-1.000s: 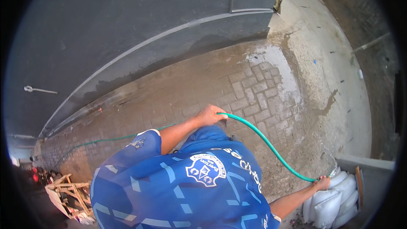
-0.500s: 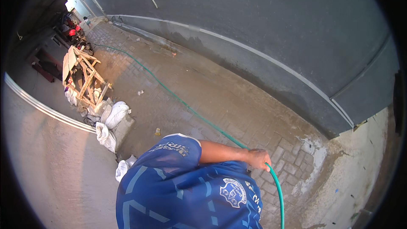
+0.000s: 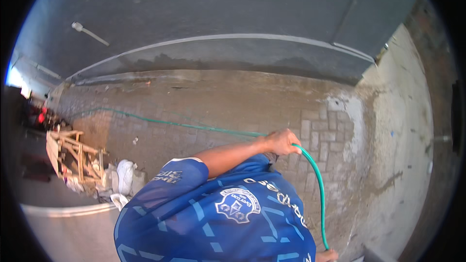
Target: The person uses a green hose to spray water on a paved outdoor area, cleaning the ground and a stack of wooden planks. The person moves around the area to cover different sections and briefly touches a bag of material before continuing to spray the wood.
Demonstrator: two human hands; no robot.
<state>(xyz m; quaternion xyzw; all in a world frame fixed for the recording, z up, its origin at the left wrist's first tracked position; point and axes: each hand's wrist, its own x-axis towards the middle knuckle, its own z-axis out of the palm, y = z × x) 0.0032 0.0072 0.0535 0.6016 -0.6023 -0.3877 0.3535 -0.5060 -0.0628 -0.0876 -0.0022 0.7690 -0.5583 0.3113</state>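
Gripping a slim, green, flexible hose [image 3: 321, 199] with the right hand [image 3: 326, 255], partly cut off below; farther up, clasping it with the left hand [image 3: 284, 142]. Apparently guiding it; probably calls next for slack from the left, across grey-brown block paving [image 3: 332, 128].

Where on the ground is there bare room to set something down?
Mostly bare: the paving between the green hose and the grey wall, and the pale concrete to the right, barring small specks. Crowded: the lower left, where a wooden frame stands near white sacks, and the stretch where the left hand and right hand hold the hose.
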